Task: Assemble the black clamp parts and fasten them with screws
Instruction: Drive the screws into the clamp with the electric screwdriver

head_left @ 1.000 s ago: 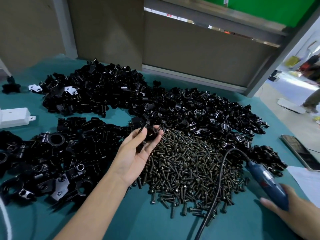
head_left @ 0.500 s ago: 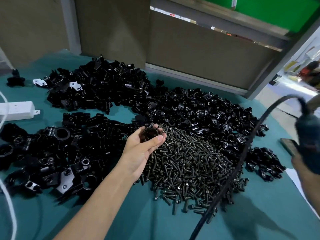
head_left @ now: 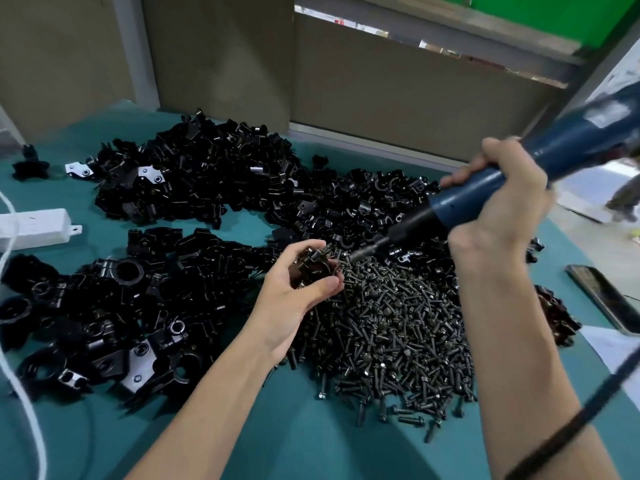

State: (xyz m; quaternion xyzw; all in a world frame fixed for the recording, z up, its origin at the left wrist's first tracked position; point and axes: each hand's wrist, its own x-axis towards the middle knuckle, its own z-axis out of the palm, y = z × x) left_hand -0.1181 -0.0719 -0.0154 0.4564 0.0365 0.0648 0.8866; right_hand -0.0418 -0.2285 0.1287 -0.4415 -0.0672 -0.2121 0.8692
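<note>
My left hand [head_left: 300,289] cups a black clamp part [head_left: 311,268] over the left edge of a big heap of dark screws [head_left: 388,327]. My right hand [head_left: 502,202] grips a blue electric screwdriver [head_left: 485,192], tilted down to the left. Its bit tip [head_left: 356,255] hangs just right of the held clamp part, close to it; contact is not visible. Loose black clamp parts [head_left: 207,181] lie in long piles behind and to the left, larger clamp pieces [head_left: 104,323] at the near left.
A teal mat [head_left: 311,438] covers the table. A white power strip [head_left: 34,226] with a white cable [head_left: 20,393] lies at the left edge. A phone [head_left: 602,296] and white paper [head_left: 620,351] sit at the right. The screwdriver's black cord [head_left: 571,420] crosses my right forearm.
My right hand lifted the screwdriver off the table at the right and swung it in over the screws, tip now beside the clamp part. My left hand stayed and curled around the part.
</note>
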